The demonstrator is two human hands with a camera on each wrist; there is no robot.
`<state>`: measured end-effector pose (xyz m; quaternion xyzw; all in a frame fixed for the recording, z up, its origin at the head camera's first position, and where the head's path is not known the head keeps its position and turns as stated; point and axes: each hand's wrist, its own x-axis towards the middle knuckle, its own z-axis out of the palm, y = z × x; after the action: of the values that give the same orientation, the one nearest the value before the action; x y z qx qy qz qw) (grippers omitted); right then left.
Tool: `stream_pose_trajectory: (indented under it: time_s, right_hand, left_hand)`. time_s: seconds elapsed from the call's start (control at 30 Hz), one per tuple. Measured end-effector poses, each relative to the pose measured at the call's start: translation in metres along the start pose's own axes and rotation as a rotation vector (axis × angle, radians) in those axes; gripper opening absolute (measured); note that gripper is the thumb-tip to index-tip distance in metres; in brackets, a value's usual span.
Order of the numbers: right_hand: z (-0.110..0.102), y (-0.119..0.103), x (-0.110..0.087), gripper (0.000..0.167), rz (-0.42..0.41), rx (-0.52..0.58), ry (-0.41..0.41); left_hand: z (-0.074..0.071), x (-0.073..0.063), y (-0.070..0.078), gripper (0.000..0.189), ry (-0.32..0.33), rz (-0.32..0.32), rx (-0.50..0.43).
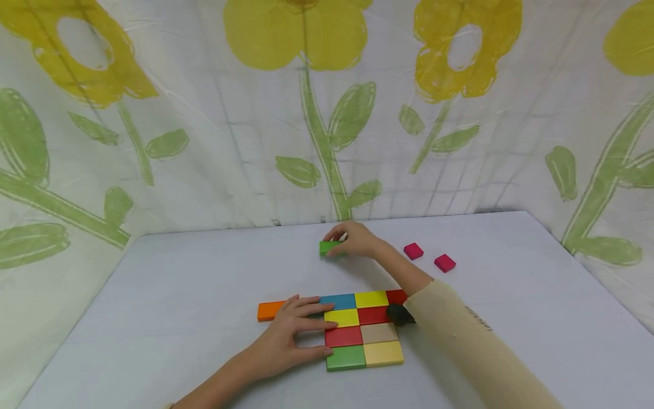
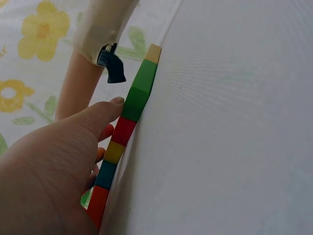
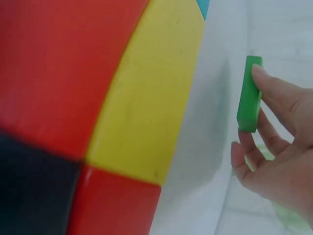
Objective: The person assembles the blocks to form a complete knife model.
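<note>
Flat coloured blocks lie edge to edge on the table, among them a blue block (image 1: 337,301), a red block (image 1: 342,337), a plain wood block (image 1: 379,333) and a dark green block (image 1: 346,358). An orange block (image 1: 268,311) sticks out to the left of the top row. My left hand (image 1: 283,339) lies along the left side with fingers extended, fingertips at the block edges; its thumb tip touches the dark green block. Beyond the rows, my right hand (image 1: 357,240) pinches a bright green block (image 3: 250,95) between thumb and fingers.
Two small pinkish-red blocks (image 1: 413,251) lie to the right of my right hand. My right sleeve (image 1: 460,335) and a dark wrist camera (image 1: 400,314) cover the right end of the upper rows. A flower-printed curtain (image 1: 204,142) hangs behind the white table (image 1: 179,284).
</note>
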<state>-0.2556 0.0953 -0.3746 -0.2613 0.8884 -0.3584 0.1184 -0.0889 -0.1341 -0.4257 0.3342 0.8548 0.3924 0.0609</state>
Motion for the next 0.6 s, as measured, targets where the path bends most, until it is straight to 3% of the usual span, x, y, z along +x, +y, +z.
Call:
stream_pose_trajectory:
  time_s: [0.13,0.6]
  right_hand:
    - [-0.004,0.002,-0.006,0.031,-0.035,-0.009,-0.002]
    - [-0.010,0.000,-0.047,0.033,-0.037,-0.011,0.008]
  left_hand:
    - [0.000,0.000,0.000,0.041,-0.004,-0.005,-0.002]
    - [0.000,0.002,0.000,0.041,-0.016,-0.024,0.003]
